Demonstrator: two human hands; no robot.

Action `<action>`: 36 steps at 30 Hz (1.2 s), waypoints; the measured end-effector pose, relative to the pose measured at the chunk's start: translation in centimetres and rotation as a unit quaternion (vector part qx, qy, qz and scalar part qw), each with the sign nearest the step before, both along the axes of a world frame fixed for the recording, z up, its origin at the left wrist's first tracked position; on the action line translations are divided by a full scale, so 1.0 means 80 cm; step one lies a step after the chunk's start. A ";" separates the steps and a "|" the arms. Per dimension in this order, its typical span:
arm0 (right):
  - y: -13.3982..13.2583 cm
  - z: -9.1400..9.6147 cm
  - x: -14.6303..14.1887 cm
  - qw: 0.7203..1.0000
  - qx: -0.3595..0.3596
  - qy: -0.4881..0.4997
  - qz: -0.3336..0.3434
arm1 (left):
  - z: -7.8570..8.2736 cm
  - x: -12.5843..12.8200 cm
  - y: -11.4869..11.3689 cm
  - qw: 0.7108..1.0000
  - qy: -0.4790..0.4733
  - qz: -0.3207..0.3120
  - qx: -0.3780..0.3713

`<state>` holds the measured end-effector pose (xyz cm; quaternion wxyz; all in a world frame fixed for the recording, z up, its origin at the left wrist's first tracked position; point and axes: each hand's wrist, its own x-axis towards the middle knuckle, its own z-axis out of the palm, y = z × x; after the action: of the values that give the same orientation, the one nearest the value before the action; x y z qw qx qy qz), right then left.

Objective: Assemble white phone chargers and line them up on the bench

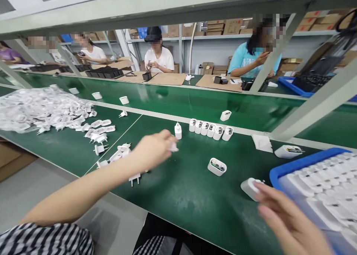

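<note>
My left hand [153, 150] reaches out over the green bench top [181, 195], its fingers closed on a small white plug part [174, 147], close to an upright white charger body [177, 130]. My right hand [290, 221] is blurred at the lower right, with its fingertips touching a white charger shell [249, 187] lying on the bench. Another open shell [216, 166] lies between my hands. A row of several white charger bodies [211, 129] stands side by side at the bench's far edge.
A blue tray [301, 163] full of white parts sits at the right. A big heap of white plug pieces [41, 110] covers the left. A green conveyor belt [181, 98] carries single chargers. Other people work across it. A metal frame post [315, 106] slants at right.
</note>
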<state>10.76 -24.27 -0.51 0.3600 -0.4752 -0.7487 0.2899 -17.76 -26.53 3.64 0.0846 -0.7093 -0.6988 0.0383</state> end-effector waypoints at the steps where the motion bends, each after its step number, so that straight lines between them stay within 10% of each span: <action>1: 0.000 0.001 -0.016 0.997 -0.041 0.027 0.052 | -0.001 0.028 -0.001 0.997 -0.006 -0.075 0.014; 7: 0.018 -0.010 -0.052 0.979 -0.106 0.111 0.137 | -0.020 0.128 0.003 0.920 -0.111 -0.374 0.037; 14: 0.019 -0.024 -0.025 0.988 -0.102 0.115 0.000 | -0.048 0.096 0.076 0.947 -0.264 -0.162 -0.087; 19: 0.019 -0.038 -0.035 0.996 -0.037 0.081 -0.006 | -0.080 0.099 0.084 0.881 -0.403 -0.205 -0.139; 36: 0.030 -0.035 -0.056 0.993 0.065 -0.086 0.045 | -0.089 0.107 0.047 0.851 -0.479 -0.170 -0.133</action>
<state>6.26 -21.90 -3.28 0.3105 -0.4401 -0.8148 0.2147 -9.21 -22.77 -3.44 -0.3500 -0.7520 -0.5096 -0.2287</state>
